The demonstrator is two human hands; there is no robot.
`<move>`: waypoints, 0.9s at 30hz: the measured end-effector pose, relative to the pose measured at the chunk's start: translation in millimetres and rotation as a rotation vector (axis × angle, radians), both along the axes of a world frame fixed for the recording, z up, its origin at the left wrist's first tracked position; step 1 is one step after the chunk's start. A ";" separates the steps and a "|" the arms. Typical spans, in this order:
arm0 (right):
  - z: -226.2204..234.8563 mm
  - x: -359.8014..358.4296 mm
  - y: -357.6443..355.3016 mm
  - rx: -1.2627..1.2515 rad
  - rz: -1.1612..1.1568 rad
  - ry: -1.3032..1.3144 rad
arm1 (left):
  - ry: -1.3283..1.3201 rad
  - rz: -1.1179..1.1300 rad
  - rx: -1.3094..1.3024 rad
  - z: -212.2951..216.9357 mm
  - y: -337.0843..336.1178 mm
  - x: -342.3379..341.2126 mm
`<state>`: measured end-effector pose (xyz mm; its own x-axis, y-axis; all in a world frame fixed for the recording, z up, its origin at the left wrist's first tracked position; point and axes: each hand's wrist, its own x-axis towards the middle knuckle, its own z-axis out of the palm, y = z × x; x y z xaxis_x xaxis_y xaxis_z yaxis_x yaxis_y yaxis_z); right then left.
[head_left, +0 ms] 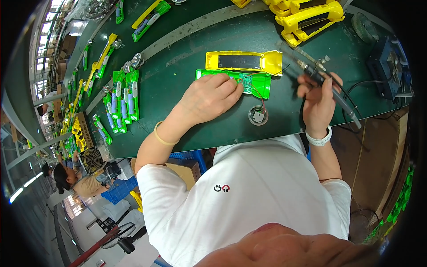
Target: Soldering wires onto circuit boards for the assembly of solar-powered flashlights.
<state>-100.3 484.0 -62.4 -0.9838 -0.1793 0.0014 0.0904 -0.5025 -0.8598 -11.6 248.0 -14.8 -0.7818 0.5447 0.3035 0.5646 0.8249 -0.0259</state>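
My left hand (211, 98) rests curled over a green plastic flashlight half-shell (263, 91), its fingers closed around the left part. A small green circuit board (246, 83) shows beside my fingertips, with thin wires running from it. Red wires lead down to a round silver lamp head (258, 115) lying near the table edge. Touching the green shell on its far side is a yellow half-shell (266, 62) with a dark window. To the right, my right hand (321, 100) grips a soldering iron (348, 111) above the table. Its tip end is smeared by motion.
A blue soldering station (382, 71) with a black cable stands at the right. Yellow shells (307, 20) are piled at the far right. Several green assemblies (122, 95) with lamp heads lie to the left. At far left a co-worker (73, 178) sits near a black fan (92, 160).
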 end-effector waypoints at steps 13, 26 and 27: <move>17.9 -10.6 -16.1 -0.192 0.306 0.065 | 0.002 0.162 0.397 7.4 28.0 -18.7; 29.6 -39.6 -9.8 -0.062 0.164 0.202 | -0.059 0.218 0.395 -10.9 45.9 -44.1; 29.5 -40.1 -9.3 -0.070 0.176 0.210 | -0.008 0.186 0.408 -15.7 43.8 -43.7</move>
